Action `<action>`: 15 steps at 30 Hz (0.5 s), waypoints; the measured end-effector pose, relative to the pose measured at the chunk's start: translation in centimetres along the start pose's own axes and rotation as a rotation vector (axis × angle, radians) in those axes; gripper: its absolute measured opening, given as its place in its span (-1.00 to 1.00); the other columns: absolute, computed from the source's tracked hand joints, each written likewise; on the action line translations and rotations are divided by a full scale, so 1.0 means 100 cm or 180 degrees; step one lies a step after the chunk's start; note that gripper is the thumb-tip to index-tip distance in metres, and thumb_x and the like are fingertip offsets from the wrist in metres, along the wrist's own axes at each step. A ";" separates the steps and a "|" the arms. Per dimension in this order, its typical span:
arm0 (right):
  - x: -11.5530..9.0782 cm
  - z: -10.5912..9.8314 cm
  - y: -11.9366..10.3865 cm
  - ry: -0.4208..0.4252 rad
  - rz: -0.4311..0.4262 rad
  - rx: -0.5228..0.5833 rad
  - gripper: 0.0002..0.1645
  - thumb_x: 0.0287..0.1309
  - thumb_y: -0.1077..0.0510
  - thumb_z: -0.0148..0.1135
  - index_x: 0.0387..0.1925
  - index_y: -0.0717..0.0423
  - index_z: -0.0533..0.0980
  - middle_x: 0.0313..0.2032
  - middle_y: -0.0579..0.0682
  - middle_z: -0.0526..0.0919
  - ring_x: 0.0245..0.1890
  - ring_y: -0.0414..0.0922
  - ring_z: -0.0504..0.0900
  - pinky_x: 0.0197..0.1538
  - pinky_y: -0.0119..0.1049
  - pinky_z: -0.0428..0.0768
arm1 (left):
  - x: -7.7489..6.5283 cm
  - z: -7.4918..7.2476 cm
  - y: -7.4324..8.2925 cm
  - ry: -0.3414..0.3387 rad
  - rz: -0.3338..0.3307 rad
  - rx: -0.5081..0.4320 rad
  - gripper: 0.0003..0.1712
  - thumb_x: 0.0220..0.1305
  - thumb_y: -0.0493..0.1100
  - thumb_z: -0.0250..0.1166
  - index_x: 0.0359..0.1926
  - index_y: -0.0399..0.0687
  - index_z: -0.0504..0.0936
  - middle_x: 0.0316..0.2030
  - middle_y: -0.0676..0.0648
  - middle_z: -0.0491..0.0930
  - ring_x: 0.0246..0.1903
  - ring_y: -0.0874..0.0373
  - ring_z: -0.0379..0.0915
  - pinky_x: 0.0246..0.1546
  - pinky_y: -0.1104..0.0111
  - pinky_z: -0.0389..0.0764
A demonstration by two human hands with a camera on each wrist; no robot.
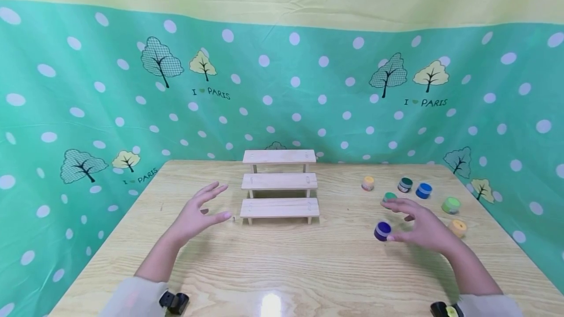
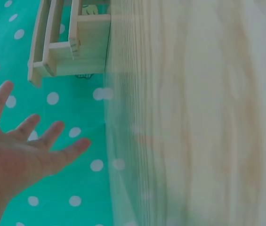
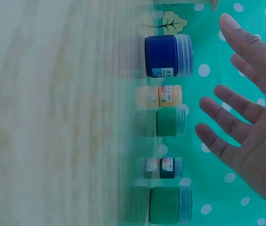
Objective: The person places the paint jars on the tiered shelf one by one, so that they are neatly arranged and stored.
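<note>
My left hand (image 1: 194,218) hovers over the table to the left of a three-step wooden stand (image 1: 279,207), fingers spread and holding nothing. In the left wrist view that hand (image 2: 24,153) is apart from the stand (image 2: 90,44). Over on the right, my right hand (image 1: 422,225) is held above the table with its fingers apart. Nearest its thumb sits a dark blue paint jar (image 1: 382,231), and a green jar (image 1: 389,197) lies just beyond the fingers. The right wrist view shows a gap between the hand (image 3: 262,129) and the dark blue jar (image 3: 163,56).
Around the right hand stand more paint jars: yellow-orange (image 1: 367,183), dark green (image 1: 405,185), blue (image 1: 424,191), light green (image 1: 451,205) and orange (image 1: 458,228). A green dotted curtain (image 1: 308,62) hangs behind and beside the wooden table (image 1: 273,263).
</note>
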State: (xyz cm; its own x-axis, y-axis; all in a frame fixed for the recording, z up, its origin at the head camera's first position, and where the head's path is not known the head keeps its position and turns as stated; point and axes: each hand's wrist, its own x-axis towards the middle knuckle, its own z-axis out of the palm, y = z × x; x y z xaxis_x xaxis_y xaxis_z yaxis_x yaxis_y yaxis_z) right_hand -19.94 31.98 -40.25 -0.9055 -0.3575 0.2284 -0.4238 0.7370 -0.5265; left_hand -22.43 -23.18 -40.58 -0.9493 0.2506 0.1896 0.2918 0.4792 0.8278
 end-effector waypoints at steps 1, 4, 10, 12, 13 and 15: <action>0.001 0.000 0.000 -0.0020 0.0041 0.0026 -0.06 -0.19 -0.04 0.59 0.27 0.15 0.43 0.27 0.28 0.39 0.13 0.21 0.48 -0.06 0.03 0.62 | 0.001 0.000 0.000 -0.0038 -0.0017 -0.0105 -0.18 0.18 -0.01 0.42 0.43 0.03 0.32 0.48 -0.19 0.02 0.39 -0.29 -0.03 0.21 -0.34 0.18; 0.003 -0.002 -0.001 -0.0095 0.0166 0.0174 -0.08 -0.17 -0.03 0.59 0.26 0.14 0.44 0.27 0.28 0.38 0.11 0.22 0.49 -0.06 0.01 0.63 | 0.003 0.000 -0.001 -0.0148 -0.0101 -0.0412 -0.23 0.23 -0.09 0.38 0.43 0.00 0.31 0.46 -0.19 0.07 0.37 -0.27 0.03 0.23 -0.31 0.19; 0.006 -0.005 -0.001 -0.0197 0.0264 0.0351 -0.10 -0.16 -0.02 0.58 0.26 0.14 0.45 0.24 0.24 0.43 0.10 0.19 0.50 -0.06 -0.02 0.65 | 0.007 -0.002 -0.003 -0.0277 -0.0270 -0.0828 -0.20 0.23 -0.14 0.38 0.45 0.00 0.27 0.45 -0.20 0.07 0.39 -0.23 0.02 0.26 -0.23 0.21; 0.007 -0.006 0.000 -0.0216 0.0252 0.0363 -0.11 -0.14 -0.01 0.58 0.25 0.16 0.45 0.21 0.23 0.46 0.08 0.18 0.51 -0.06 -0.04 0.64 | 0.009 -0.002 -0.005 -0.0315 -0.0329 -0.0867 -0.18 0.21 -0.13 0.39 0.45 0.02 0.26 0.45 -0.20 0.08 0.38 -0.22 0.05 0.27 -0.22 0.20; 0.008 -0.006 0.001 -0.0225 0.0248 0.0389 -0.12 -0.13 0.01 0.57 0.25 0.16 0.45 0.20 0.22 0.47 0.08 0.18 0.52 -0.05 -0.05 0.64 | 0.011 -0.003 -0.005 -0.0340 -0.0364 -0.0887 -0.17 0.21 -0.12 0.40 0.46 0.03 0.26 0.45 -0.21 0.08 0.38 -0.22 0.06 0.27 -0.20 0.22; 0.009 -0.006 0.003 -0.0259 0.0252 0.0458 -0.14 -0.11 0.03 0.56 0.25 0.17 0.45 0.19 0.21 0.48 0.08 0.19 0.52 -0.04 -0.06 0.64 | 0.013 -0.003 -0.006 -0.0364 -0.0442 -0.0945 -0.16 0.20 -0.11 0.41 0.46 0.03 0.26 0.44 -0.24 0.09 0.36 -0.21 0.09 0.26 -0.13 0.29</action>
State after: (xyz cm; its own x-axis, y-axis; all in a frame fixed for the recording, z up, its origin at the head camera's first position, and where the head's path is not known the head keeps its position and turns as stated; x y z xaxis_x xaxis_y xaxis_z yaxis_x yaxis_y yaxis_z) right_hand -20.92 32.24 -39.74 -0.9289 -0.3512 0.1177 -0.3388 0.6771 -0.6532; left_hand -23.85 -23.37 -40.73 -0.9535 0.3009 0.0180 0.0983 0.2539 0.9622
